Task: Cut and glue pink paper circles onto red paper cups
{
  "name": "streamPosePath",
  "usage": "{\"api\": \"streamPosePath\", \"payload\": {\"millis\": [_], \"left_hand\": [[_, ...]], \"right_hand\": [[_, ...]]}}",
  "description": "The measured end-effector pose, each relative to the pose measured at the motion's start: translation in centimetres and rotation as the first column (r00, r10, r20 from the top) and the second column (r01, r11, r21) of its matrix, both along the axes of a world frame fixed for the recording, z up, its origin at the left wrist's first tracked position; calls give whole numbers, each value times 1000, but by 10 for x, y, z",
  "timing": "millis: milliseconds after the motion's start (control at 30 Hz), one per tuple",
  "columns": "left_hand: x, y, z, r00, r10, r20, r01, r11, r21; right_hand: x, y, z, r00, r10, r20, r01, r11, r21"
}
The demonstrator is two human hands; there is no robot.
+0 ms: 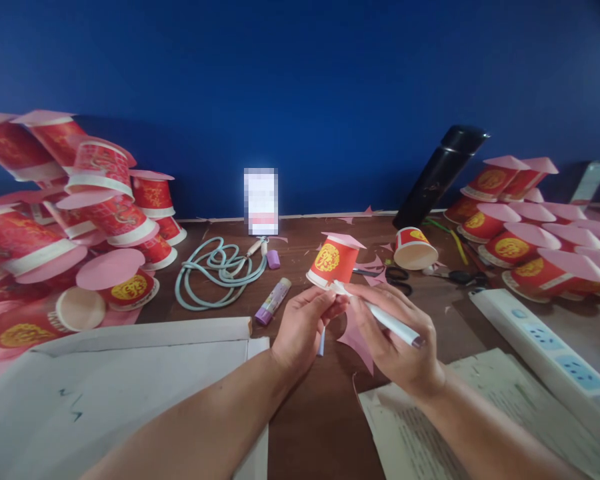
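My left hand (300,330) is closed in a pinch at the middle of the desk, its thumb and finger meeting near a red paper cup (334,261) with a yellow round print. What is between those fingertips is too small to make out. The cup stands upside down just beyond, with a pink paper piece (344,240) on top. In my right hand (400,337) is a white marker (391,325), its tip end close to the left fingertips. A thin pale-blue piece (321,342) shows below my left hand. Pink paper scraps (356,340) lie under the hands.
Many similar cups (130,217) are piled left and more (525,247) right. A glue stick (273,301), coiled cable (215,280), lit phone (261,200), scissors (399,279), lying cup (415,250), black flask (440,177), power strip (540,340), white box (120,400) and printed papers (460,420) surround the hands.
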State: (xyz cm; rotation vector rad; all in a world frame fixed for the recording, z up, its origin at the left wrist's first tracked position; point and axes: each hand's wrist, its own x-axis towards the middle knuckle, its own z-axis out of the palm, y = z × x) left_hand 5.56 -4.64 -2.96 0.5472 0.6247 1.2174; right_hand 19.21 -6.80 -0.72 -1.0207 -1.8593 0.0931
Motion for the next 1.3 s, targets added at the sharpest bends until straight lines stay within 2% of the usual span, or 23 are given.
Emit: {"api": "streamPosePath", "payload": {"millis": [167, 300, 467, 667, 833, 1100, 1300], "left_hand": [[-1, 0, 0, 1000, 0, -10, 0, 1000, 0], [0, 0, 0, 1000, 5, -15, -5, 1000, -4], [0, 0, -2, 1000, -3, 12, 3, 1000, -1], [0, -1, 0, 1000, 0, 0, 0, 1000, -13], [0, 0, -1, 1000, 6, 26, -5, 1000, -16], [1, -1, -2, 1000, -3, -7, 3, 1000, -2], [0, 0, -3, 1000, -7, -13, 6, 1000, -4]], "right_hand": [[0, 1, 0, 1000, 27, 6, -26, 999, -18], [0, 1, 0, 1000, -13, 2, 13, 1000, 4], [1, 0, 0, 999, 39, 24, -37, 998, -52], [1, 1, -1, 999, -42, 22, 42, 999, 24], [0, 0, -1, 999, 8, 40, -7, 999, -31], [2, 4, -1, 998, -54, 21, 52, 997, 58], [2, 5, -2, 999, -47, 15, 46, 998, 48]]}}
